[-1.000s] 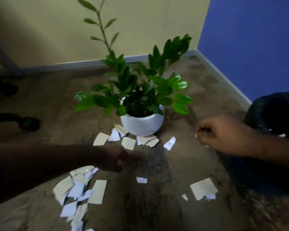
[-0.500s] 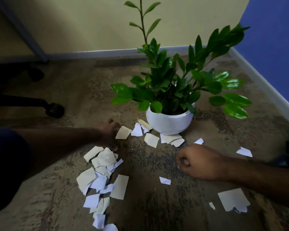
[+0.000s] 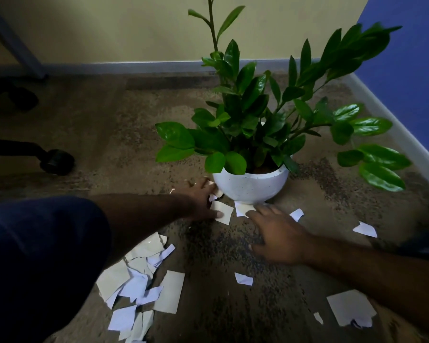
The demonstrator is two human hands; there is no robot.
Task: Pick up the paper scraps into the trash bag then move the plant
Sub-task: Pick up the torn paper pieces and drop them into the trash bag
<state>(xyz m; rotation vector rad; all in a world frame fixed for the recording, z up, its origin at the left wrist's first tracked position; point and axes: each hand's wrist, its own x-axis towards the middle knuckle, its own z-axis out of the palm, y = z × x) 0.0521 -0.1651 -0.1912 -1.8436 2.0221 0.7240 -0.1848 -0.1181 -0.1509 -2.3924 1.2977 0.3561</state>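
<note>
A green leafy plant (image 3: 255,115) stands in a round white pot (image 3: 252,186) on the carpet. White paper scraps lie around it. My left hand (image 3: 201,201) rests at the pot's left foot, fingers spread over small scraps, thumb on a square scrap (image 3: 222,212). My right hand (image 3: 279,235) lies flat just in front of the pot, fingertips touching another scrap (image 3: 243,209). A heap of scraps (image 3: 139,280) lies near my left arm. A large scrap (image 3: 351,306) lies at the lower right. The trash bag is out of view.
A chair leg with a black castor (image 3: 56,160) stands at the left. A grey desk leg (image 3: 15,43) meets the yellow wall at the back left. The blue wall (image 3: 411,45) and its skirting close the right side. More small scraps (image 3: 364,229) lie right of the pot.
The view has moved closer to the plant. My left hand has slid right to the pot's foot. My right hand has opened and moved up to the scraps in front of the pot.
</note>
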